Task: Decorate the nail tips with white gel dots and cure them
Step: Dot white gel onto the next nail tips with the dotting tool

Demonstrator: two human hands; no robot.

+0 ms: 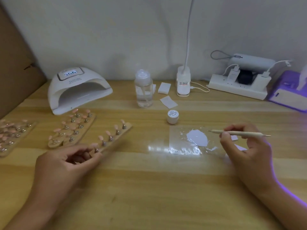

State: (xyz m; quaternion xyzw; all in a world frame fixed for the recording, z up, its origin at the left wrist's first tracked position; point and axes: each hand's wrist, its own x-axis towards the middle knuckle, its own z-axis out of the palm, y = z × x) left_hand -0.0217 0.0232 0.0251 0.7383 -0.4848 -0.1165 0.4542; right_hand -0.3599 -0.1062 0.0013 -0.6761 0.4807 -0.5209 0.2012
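Left hand gripped the near end of the nail strip: 5 pink tips, long axis near-left to far-right. Right hand pinched the dotting tool, tip pointing left at the white gel puddle. Hands well apart. Gel lay between them, nearer the right hand, so loading looked next, then a reach left to the strip. Curing lamp stood far left. Nearest tip was partly hidden by fingers. Couldn't tell if any dots were on. Leftmost strips were blurred and cut off.
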